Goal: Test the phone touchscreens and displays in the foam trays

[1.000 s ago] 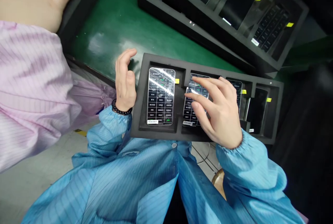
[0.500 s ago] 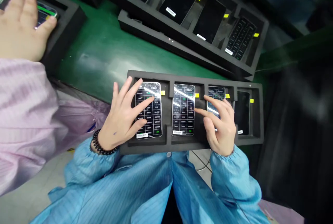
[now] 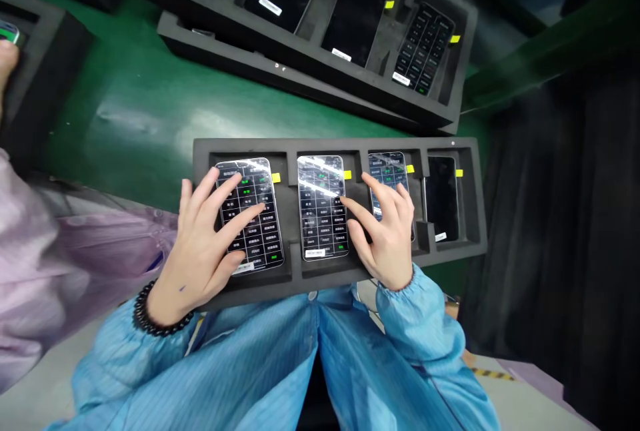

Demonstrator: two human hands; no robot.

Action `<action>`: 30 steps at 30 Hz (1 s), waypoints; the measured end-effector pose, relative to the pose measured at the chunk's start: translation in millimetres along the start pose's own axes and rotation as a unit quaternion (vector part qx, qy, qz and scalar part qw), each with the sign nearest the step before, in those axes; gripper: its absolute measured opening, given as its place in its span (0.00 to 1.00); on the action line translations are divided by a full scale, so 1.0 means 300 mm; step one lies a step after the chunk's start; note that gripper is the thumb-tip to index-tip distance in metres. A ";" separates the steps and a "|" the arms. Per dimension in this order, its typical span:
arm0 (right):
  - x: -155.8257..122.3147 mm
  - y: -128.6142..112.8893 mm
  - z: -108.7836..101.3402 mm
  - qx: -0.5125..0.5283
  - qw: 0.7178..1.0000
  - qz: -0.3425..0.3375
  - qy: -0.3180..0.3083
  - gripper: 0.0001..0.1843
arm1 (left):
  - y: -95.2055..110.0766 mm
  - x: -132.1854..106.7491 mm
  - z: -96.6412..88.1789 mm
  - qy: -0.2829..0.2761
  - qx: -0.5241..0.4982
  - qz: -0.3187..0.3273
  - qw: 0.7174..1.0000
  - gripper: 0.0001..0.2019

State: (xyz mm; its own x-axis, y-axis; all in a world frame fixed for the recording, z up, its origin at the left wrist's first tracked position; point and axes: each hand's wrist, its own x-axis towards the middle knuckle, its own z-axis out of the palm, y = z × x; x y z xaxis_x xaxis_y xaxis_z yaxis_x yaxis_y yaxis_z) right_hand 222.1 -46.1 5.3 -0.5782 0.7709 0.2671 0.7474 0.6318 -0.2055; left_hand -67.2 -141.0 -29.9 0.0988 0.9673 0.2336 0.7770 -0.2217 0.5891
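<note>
A black foam tray [image 3: 295,277] lies in front of me with several smartphones in its compartments. Over the leftmost phone [image 3: 257,234] spreads my left hand [image 3: 205,251], its index fingertip at the lit menu grid. My right hand [image 3: 387,234] has its fingers apart, the index fingertip at the right edge of the second phone [image 3: 323,217]. Its other fingers partly cover the third phone [image 3: 387,167], which also shows a lit grid. The fourth phone [image 3: 443,201] has a dark screen. Yellow tabs stick out at the phones' right sides. Neither hand grips anything.
Beyond the green table [image 3: 135,101], stacked black foam trays [image 3: 300,51] hold more phones, one with a lit grid [image 3: 423,47]. At the left edge are another tray [image 3: 45,64], a co-worker's fingers [image 3: 6,61] and a pink sleeve [image 3: 25,271]. A dark curtain [image 3: 560,217] hangs at right.
The view has shifted, so the far trays sit further left and the co-worker's hand is mostly out of frame. More green entries show on the leftmost phone. My hands stay over the same phones.
</note>
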 end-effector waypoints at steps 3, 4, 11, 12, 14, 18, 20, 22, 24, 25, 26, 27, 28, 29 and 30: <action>0.000 0.000 -0.001 0.007 1.000 -0.001 0.010 0.14 | -0.002 0.005 -0.001 -0.005 -0.011 -0.011 1.000 0.27; -0.001 0.001 -0.002 0.011 1.000 0.000 0.012 0.14 | -0.003 0.007 -0.001 -0.004 -0.014 -0.009 1.000 0.28; 0.007 0.010 -0.005 0.025 0.999 0.026 0.022 0.15 | 0.000 0.009 -0.006 0.021 -0.032 0.004 0.999 0.29; 0.007 0.010 -0.003 0.025 0.999 0.024 0.024 0.15 | 0.002 0.008 -0.007 0.024 -0.032 0.004 0.999 0.28; 0.006 0.008 0.000 0.027 0.999 0.012 0.030 0.15 | 0.008 0.008 -0.008 0.027 -0.029 0.002 0.999 0.28; -0.002 0.005 0.007 0.029 0.999 -0.009 0.045 0.15 | 0.014 0.009 -0.011 0.032 -0.030 0.005 0.999 0.28; -0.003 0.005 0.008 0.030 0.998 -0.012 0.045 0.15 | 0.013 0.010 -0.012 0.035 -0.032 0.007 0.999 0.28; -0.002 0.005 0.008 0.032 0.999 -0.014 0.041 0.15 | 0.013 0.011 -0.012 0.039 -0.035 0.006 0.999 0.28; 0.000 0.005 0.008 0.031 0.999 -0.013 0.036 0.15 | 0.013 0.012 -0.011 0.042 -0.040 0.003 0.998 0.28; 0.001 0.005 0.008 0.030 0.999 -0.013 0.034 0.15 | 0.014 0.012 -0.011 0.043 -0.041 0.000 0.998 0.28; 0.001 0.005 0.008 0.029 0.999 -0.012 0.032 0.15 | 0.014 0.013 -0.010 0.044 -0.041 -0.003 0.998 0.29; 0.001 0.006 0.008 0.028 0.999 -0.012 0.033 0.15 | 0.014 0.013 -0.010 0.044 -0.041 -0.004 0.998 0.29; 0.001 0.006 0.008 0.027 0.999 -0.013 0.034 0.15 | 0.014 0.013 -0.010 0.044 -0.040 -0.003 0.998 0.29; 0.000 0.007 0.009 0.026 0.999 -0.014 0.035 0.15 | 0.014 0.013 -0.010 0.043 -0.039 0.000 0.998 0.28; 0.000 0.007 0.009 0.025 0.999 -0.015 0.036 0.15 | 0.014 0.013 -0.011 0.042 -0.040 0.006 0.998 0.27</action>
State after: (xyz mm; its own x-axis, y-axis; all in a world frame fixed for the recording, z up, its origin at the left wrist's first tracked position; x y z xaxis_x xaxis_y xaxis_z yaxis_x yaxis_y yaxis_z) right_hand 222.8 -44.6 2.2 -0.5741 0.7449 0.3400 0.7120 0.6592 -0.2420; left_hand -65.6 -138.5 -24.1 0.0519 0.9517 0.3028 0.7239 -0.2447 0.6451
